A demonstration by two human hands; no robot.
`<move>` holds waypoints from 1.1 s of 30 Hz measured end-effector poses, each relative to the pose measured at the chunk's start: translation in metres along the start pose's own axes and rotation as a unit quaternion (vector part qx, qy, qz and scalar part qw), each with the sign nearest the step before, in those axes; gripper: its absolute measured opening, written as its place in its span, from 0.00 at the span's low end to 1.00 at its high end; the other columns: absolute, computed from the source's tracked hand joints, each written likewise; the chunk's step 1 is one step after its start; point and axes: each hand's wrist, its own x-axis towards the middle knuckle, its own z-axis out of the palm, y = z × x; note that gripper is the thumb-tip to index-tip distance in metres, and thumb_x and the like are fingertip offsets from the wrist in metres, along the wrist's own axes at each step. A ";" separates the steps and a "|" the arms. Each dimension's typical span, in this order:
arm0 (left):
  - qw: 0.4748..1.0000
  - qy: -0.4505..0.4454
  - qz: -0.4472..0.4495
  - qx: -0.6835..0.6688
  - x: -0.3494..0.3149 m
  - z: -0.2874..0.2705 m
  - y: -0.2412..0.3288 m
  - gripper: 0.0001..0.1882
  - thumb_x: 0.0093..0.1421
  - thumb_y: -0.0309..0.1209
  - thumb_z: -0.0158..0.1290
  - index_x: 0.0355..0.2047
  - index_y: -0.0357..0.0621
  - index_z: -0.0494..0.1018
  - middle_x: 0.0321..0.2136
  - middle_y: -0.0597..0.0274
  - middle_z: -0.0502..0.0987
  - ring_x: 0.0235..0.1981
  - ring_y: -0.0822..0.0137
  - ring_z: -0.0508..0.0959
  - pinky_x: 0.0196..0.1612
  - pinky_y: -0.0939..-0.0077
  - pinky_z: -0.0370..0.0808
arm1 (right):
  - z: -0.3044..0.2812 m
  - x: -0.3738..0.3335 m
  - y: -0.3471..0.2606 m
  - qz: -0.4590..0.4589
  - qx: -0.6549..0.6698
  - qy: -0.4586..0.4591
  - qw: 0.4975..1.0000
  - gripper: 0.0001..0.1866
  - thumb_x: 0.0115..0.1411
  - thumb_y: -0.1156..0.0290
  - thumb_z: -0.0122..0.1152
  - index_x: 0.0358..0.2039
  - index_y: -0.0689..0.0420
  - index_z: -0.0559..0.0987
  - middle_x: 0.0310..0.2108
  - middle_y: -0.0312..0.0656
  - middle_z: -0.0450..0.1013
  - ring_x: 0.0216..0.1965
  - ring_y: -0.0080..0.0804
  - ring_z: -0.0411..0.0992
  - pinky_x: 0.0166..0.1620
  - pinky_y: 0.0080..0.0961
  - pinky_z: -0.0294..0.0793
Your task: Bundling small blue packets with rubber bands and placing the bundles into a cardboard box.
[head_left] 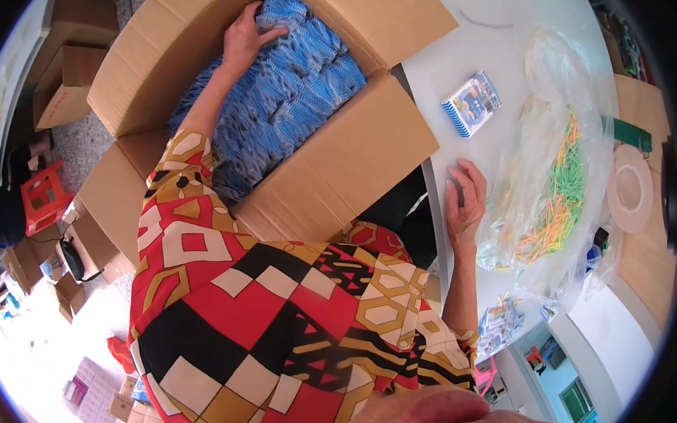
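Note:
An open cardboard box [336, 162] holds tightly packed rows of blue-and-white packets [279, 96]. Reaching into its far end, my left hand [245, 40] grips the packets there between thumb and fingers; the fingertips are partly hidden, so how many it holds is unclear. My right hand [467, 205] rests at the edge of the white table [441, 57], its fingers loosely bent and apart, with nothing in them. Just beyond it lies a single blue-and-white packet [472, 103], flat on the table.
Right of my right hand, a large clear plastic bag [553, 70] holds many thin green, orange and yellow sticks [566, 176]. A tape roll [630, 188] lies farther right. More small packets [500, 322] sit nearby. On the left are cardboard boxes [68, 88], a red stool [45, 198] and another person [5, 202].

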 end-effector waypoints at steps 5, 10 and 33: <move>0.996 0.075 0.031 -0.047 -0.011 -0.004 0.010 0.40 0.43 0.45 0.66 0.52 0.40 0.63 0.42 0.46 0.75 0.41 0.54 0.77 0.42 0.65 0.75 | 0.000 -0.005 0.002 -0.007 0.001 0.010 1.000 0.12 0.53 0.82 0.54 0.39 0.60 0.76 0.47 0.46 0.69 0.49 0.42 0.68 0.52 0.30 0.66; 0.984 0.087 -0.078 -0.133 -0.026 -0.009 0.023 0.37 0.45 0.42 0.66 0.51 0.38 0.64 0.41 0.49 0.75 0.37 0.62 0.78 0.40 0.70 0.76 | 0.005 -0.012 0.005 -0.016 0.000 0.021 1.000 0.12 0.53 0.82 0.54 0.39 0.61 0.76 0.47 0.46 0.69 0.49 0.42 0.68 0.52 0.30 0.67; 0.984 -0.003 -0.171 -0.044 -0.027 0.005 -0.008 0.20 0.48 0.46 0.61 0.32 0.44 0.73 0.23 0.61 0.80 0.29 0.56 0.80 0.32 0.62 0.74 | 0.008 -0.014 -0.001 -0.009 0.000 0.025 1.000 0.11 0.54 0.82 0.54 0.39 0.61 0.76 0.47 0.45 0.69 0.49 0.41 0.67 0.52 0.29 0.66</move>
